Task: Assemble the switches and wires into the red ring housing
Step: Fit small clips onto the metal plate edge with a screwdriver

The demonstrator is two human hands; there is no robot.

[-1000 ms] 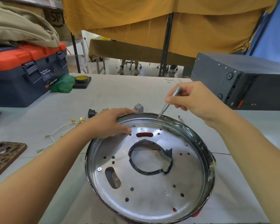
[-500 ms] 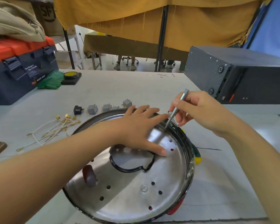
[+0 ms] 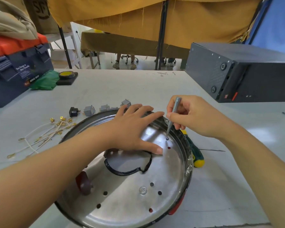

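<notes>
A round silver metal plate (image 3: pixel 122 203) with holes and a central opening sits in the red ring housing, whose red edge (image 3: pixel 176 208) shows at the lower right. My left hand (image 3: pixel 132 129) lies flat on the plate with fingers spread. My right hand (image 3: pixel 192 117) pinches a thin grey screwdriver (image 3: pixel 173 117), its tip on a screw (image 3: pixel 167 138) near the plate's far right rim. Several grey switches (image 3: pixel 89 110) and a black one (image 3: pixel 73 111) lie behind the plate. White wires with gold terminals (image 3: pixel 44 135) lie to the left.
A green and yellow screwdriver (image 3: pixel 196 155) lies just right of the plate. A black box (image 3: pixel 240 71) stands at the back right, a blue and red toolbox (image 3: pixel 15 68) at the back left, with a green bag (image 3: pixel 43 81) and yellow tape roll (image 3: pixel 67 75) beside it.
My left hand moved from the plate's left rim onto its face, fingers spread. My right hand brought the screwdriver tip down onto a screw. The view shifted, so the plate sits lower.
</notes>
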